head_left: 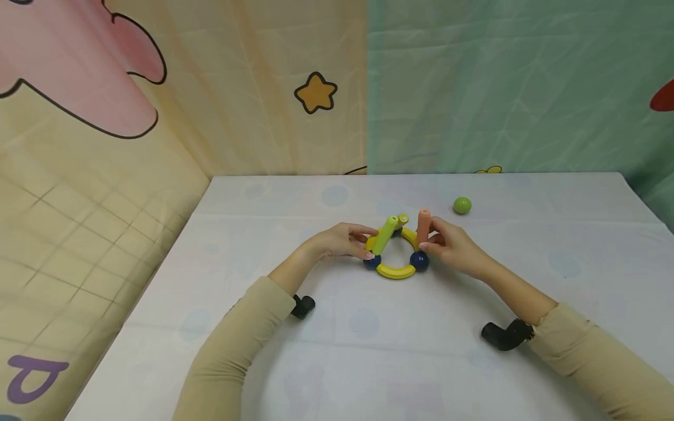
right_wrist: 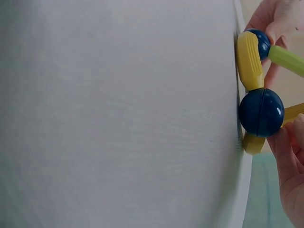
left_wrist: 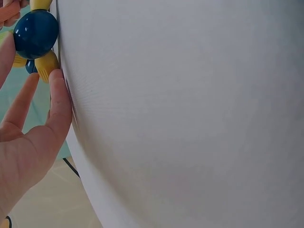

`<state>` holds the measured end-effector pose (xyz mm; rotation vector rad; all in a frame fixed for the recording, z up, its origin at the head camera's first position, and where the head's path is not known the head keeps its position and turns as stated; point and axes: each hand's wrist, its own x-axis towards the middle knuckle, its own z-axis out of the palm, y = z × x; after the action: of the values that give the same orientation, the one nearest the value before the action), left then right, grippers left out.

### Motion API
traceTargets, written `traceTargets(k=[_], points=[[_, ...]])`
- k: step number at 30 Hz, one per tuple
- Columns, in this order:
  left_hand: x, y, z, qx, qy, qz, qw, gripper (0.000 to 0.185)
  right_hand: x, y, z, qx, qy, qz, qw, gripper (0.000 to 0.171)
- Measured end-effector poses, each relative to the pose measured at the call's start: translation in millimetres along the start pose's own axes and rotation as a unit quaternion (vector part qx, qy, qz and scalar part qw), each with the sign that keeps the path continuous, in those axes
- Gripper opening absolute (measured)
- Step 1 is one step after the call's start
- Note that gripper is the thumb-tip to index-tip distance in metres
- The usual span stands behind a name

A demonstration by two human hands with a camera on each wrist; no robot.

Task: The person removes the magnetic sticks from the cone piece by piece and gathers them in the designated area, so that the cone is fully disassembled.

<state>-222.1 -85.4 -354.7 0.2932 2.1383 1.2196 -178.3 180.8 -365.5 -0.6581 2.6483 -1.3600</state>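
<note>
Your left grip (head_left: 344, 241) pinched the green rod (head_left: 385, 235) and your right grip (head_left: 447, 245) the orange rod (head_left: 423, 227), steadying both upright on the yellow ring (head_left: 396, 271) between them.

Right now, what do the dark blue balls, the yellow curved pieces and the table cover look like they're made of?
The dark blue balls look like hard glossy plastic: bright highlights and a moulded seam show. The yellow curved pieces seem plastic too, more satin, with fine ridges on the surface. The table cover looks like thin matte cloth or sheet, creased in straight fold lines, with faint dots; which one is unclear.
</note>
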Motion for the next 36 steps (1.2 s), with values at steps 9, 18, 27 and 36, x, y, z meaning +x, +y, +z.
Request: traceTargets(k=[9,18,27,36], points=[[0.1,0.6,0.4,-0.006,-0.002,0.004,1.0,0.058,-0.5,-0.6,-8.1,0.043,0.014,0.038,0.998,0.032],[1.8,0.1,0.3,-0.009,-0.001,0.003,1.0,0.057,-1.8,-0.1,-24.9,0.087,0.033,0.065,0.994,0.039],[1.5,0.9,1.4,-0.014,0.003,-0.008,0.9999,0.056,-9.9,4.9,-41.0,0.076,0.056,0.081,0.992,0.046],[3.6,-1.6,0.9,-0.023,-0.003,-0.011,0.9997,0.057,-18.4,15.6,-54.5,0.079,0.083,0.092,0.989,0.047]])
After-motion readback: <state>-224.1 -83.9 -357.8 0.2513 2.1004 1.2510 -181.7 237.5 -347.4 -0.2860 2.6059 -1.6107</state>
